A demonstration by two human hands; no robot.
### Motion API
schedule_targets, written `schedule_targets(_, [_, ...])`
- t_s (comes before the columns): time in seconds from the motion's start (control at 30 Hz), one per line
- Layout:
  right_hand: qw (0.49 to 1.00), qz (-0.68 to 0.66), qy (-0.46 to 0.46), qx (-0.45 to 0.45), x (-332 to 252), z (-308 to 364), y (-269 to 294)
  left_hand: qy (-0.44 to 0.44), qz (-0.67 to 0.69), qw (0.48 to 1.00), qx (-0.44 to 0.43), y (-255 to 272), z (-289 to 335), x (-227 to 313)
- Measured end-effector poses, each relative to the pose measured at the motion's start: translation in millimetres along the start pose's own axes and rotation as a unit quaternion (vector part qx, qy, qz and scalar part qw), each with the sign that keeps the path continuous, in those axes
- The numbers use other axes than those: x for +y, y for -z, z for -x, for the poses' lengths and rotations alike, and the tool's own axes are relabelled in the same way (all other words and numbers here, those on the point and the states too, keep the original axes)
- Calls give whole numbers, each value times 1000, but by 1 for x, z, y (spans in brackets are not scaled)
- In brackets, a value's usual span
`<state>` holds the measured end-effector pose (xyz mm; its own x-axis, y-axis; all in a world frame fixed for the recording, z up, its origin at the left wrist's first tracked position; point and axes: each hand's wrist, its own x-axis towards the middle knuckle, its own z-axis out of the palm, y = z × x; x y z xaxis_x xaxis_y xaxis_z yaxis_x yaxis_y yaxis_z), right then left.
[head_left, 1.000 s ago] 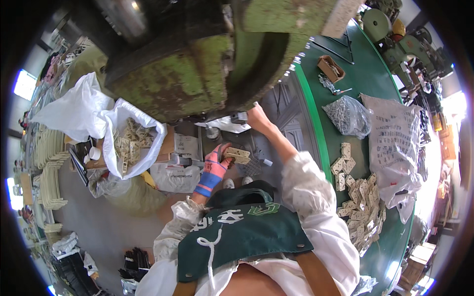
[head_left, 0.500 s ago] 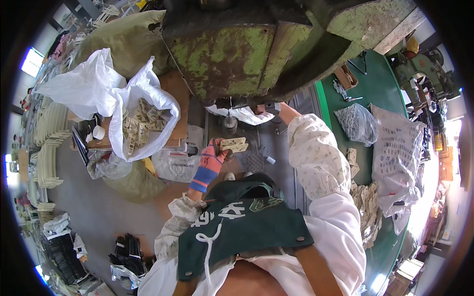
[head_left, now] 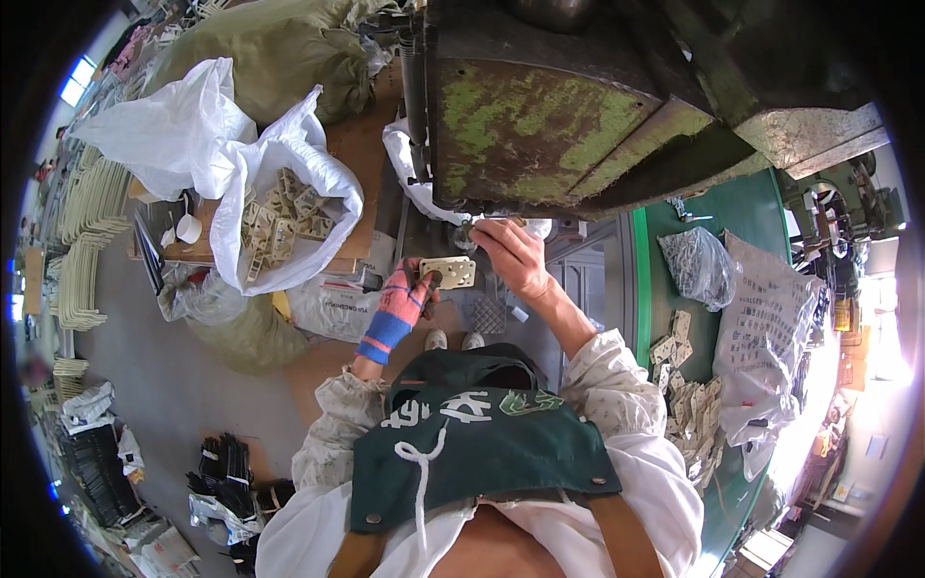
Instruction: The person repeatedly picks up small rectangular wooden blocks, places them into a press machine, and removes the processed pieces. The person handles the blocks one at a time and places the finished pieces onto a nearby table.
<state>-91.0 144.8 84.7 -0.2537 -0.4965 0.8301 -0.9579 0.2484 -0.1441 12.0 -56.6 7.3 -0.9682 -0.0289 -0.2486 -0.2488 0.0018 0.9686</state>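
Held by the fingers of the left hand (head_left: 409, 293) in its pink and blue knit glove (head_left: 390, 323): a flat cream plate with rounded corners and small holes (head_left: 450, 273), gripped at its left end. Just up and right of the plate, near the low edge of the big metal machine with flaking green paint (head_left: 540, 125), the bare right hand (head_left: 517, 258), fingers bent; from this view, hard to tell if holding something. Best to hold the plate flat and steady, with a firm but gentle squeeze. Leave the far end and its holes uncovered. Go slow near that heavy metal, and keep bare fingertips out from under it. More cream plates (head_left: 279, 226) in the open white woven sack (head_left: 344, 205) at left, and in a loose heap (head_left: 696, 416) on the long green desk (head_left: 747, 210) at right.
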Motion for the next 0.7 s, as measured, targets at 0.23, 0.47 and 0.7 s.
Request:
schedule_targets(0.23, [995,82,50,4,6,2,-3,-1,74,997,-16,5,9,11])
schedule_targets(0.47, [990,45,58,-123,12,11,6,42,159,983,-82,13,11,37])
schedule_targets(0.7, [828,-268,-487,-72,-10,8,40,-242,-81,967,18,-32,-19,73])
